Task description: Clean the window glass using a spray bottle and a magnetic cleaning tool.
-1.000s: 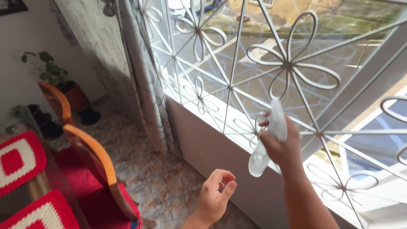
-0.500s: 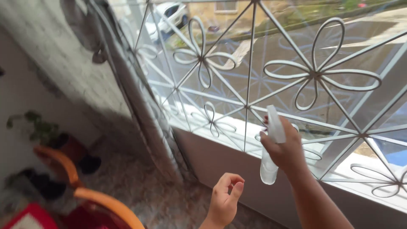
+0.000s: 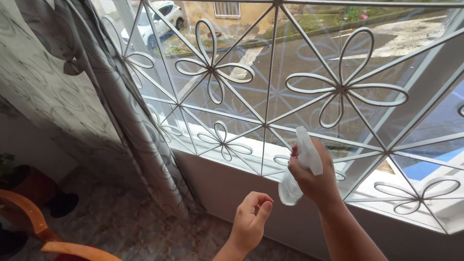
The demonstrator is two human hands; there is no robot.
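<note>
While the right hand [image 3: 316, 179] grips a clear spray bottle [image 3: 298, 169] with its nozzle turned toward the window grille [image 3: 270, 96], the left hand [image 3: 251, 222] hangs below, empty, fingers loosely curled. The bottle sits just in front of the lower glass, near the sill [image 3: 241, 166]. By the look of it, spraying the pane is the step in hand; a squeeze of the trigger needs the nozzle aimed between the white bars. A patterned curtain [image 3: 116, 96] hangs to the left.
</note>
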